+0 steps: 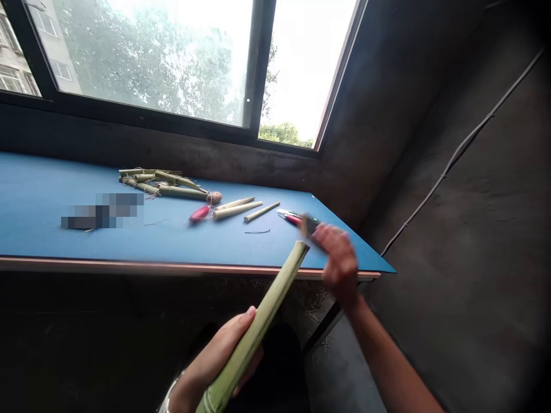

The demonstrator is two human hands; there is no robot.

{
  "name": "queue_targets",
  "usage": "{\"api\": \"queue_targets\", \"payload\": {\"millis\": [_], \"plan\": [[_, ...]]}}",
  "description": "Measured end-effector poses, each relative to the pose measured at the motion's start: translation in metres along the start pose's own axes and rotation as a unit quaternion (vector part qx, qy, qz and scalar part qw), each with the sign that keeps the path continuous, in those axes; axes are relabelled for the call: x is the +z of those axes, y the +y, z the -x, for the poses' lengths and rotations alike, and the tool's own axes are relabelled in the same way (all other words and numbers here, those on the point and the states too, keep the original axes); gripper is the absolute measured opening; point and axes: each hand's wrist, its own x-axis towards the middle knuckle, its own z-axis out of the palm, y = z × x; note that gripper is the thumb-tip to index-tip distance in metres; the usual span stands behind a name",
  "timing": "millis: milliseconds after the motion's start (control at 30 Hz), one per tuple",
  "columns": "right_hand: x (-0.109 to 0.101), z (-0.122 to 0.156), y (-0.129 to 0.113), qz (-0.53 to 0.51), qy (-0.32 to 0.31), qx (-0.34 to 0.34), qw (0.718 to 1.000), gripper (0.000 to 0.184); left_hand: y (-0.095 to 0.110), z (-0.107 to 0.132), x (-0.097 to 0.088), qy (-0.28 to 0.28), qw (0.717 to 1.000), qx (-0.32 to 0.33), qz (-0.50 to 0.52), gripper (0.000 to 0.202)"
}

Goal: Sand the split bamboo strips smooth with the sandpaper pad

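A thick green bamboo stalk point(262, 321) slants up from the bottom of the view to its cut upper end in front of the table. My left hand point(224, 350) is wrapped around its lower part, thumb along the side. Just beyond the cut end, my right hand point(342, 258) is closed in a fist and smeared by motion. A blurred brownish piece point(306, 225) shows at its fingers; what it is cannot be made out. Behind that hand, a red-and-white slender item point(289, 217) lies on the blue tabletop point(206, 241), partly hidden.
Several tied green bamboo pieces point(172, 184) lie at the back. Nearby are a woven ball point(214, 198), a red object point(200, 214), pale pointed sticks point(238, 210), a thinner stick point(262, 212) and dark string point(257, 232). A wall point(473, 258) stands right; scraps point(317, 301) litter the floor.
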Motion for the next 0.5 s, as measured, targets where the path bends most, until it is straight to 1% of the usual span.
{"api": "queue_targets", "payload": {"millis": [33,67,100,133,167,200,233,267,300,333,367,400,433,467,500], "plan": [[-0.001,-0.002,0.024,0.031,0.071,0.089,0.993,0.047,0.001,0.001,0.0,-0.014,1.0,0.002,0.009,0.048],[-0.004,-0.004,0.043,0.058,0.145,0.17,0.973,0.047,0.003,0.001,0.0,-0.021,1.0,0.007,0.019,0.049],[-0.007,-0.006,0.054,0.077,0.206,0.219,0.951,0.047,0.004,0.001,0.0,-0.02,0.999,0.01,0.026,0.049],[-0.01,-0.008,0.057,0.079,0.233,0.244,0.938,0.046,0.006,0.0,0.0,-0.01,0.999,0.012,0.029,0.05],[-0.014,-0.009,0.049,0.073,0.252,0.252,0.931,0.045,0.007,-0.002,0.0,0.005,0.999,0.017,0.029,0.051],[-0.017,-0.009,0.034,0.057,0.243,0.241,0.938,0.045,0.008,-0.003,0.0,0.019,0.999,0.023,0.027,0.051],[-0.018,-0.008,0.013,0.033,0.207,0.216,0.954,0.046,0.01,-0.005,0.001,0.03,0.999,0.029,0.023,0.051],[-0.018,-0.005,-0.01,-0.001,0.153,0.178,0.972,0.049,0.011,-0.005,0.001,0.041,0.998,0.036,0.02,0.051],[-0.017,-0.002,-0.033,-0.036,0.066,0.102,0.992,0.05,0.013,-0.005,0.002,0.055,0.997,0.043,0.017,0.051],[-0.015,0.002,-0.052,-0.048,-0.009,0.001,0.999,0.048,0.014,-0.004,0.003,0.072,0.996,0.048,0.013,0.05],[-0.012,0.005,-0.066,-0.056,-0.072,-0.092,0.992,0.045,0.015,-0.003,0.003,0.094,0.994,0.053,0.008,0.048],[-0.009,0.008,-0.074,-0.059,-0.121,-0.156,0.979,0.041,0.015,-0.001,0.003,0.107,0.993,0.055,0.003,0.048],[-0.007,0.009,-0.077,-0.053,-0.144,-0.178,0.972,0.039,0.016,0.001,0.003,0.107,0.993,0.053,0.001,0.049],[-0.005,0.009,-0.077,-0.043,-0.147,-0.158,0.975,0.039,0.016,0.003,0.003,0.093,0.994,0.049,0.003,0.05],[-0.004,0.008,-0.074,-0.03,-0.134,-0.115,0.984,0.041,0.015,0.005,0.003,0.071,0.997,0.043,0.008,0.052]]}}
